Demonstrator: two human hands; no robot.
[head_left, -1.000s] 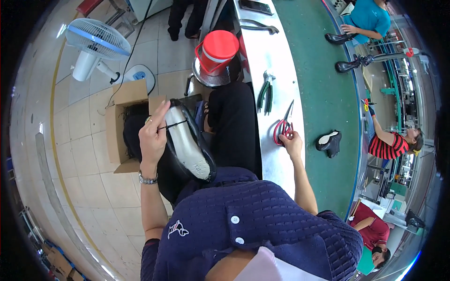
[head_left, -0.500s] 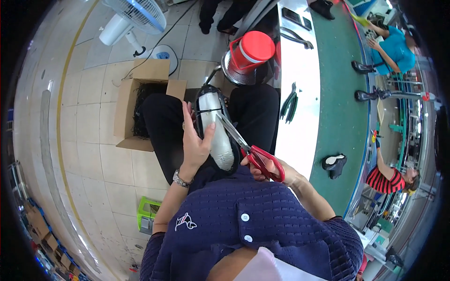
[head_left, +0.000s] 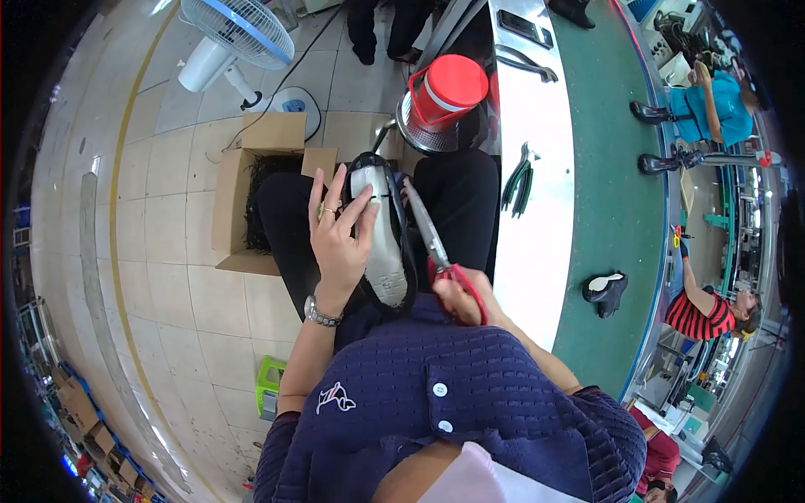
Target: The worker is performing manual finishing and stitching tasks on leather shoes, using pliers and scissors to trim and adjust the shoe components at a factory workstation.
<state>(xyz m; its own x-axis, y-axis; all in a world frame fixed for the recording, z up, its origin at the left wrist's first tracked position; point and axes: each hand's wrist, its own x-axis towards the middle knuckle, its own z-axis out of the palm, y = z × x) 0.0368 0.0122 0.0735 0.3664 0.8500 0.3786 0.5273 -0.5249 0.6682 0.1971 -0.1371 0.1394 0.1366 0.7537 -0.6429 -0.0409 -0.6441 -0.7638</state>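
Observation:
A black shoe upper (head_left: 390, 277) with a pale, sole-shaped bottom facing up rests lengthwise across my lap, between my thighs. My left hand (head_left: 340, 247) lies along its left side, fingers spread, with fingertips over the pale bottom near the far end. A thin dark band crosses the bottom there, partly hidden by those fingers. My right hand (head_left: 459, 298) is closed round the red handles of a pair of scissors (head_left: 429, 230). The blades point away from me along the shoe's right side and look nearly closed; their tips are blurred beside the far end.
Left of my legs stands an open cardboard box (head_left: 235, 201) with dark scraps; a fan (head_left: 239, 42) is beyond. A red lidded jug (head_left: 449, 92) sits ahead in a metal container. Right, a white bench top (head_left: 537, 251) carries pliers (head_left: 520, 180), beside a green conveyor (head_left: 604, 360) with boots.
The scissors have swung from over the shoe's pale bottom to its right side, blades now closer together. My left fingers have spread and shifted over the shoe's far part.

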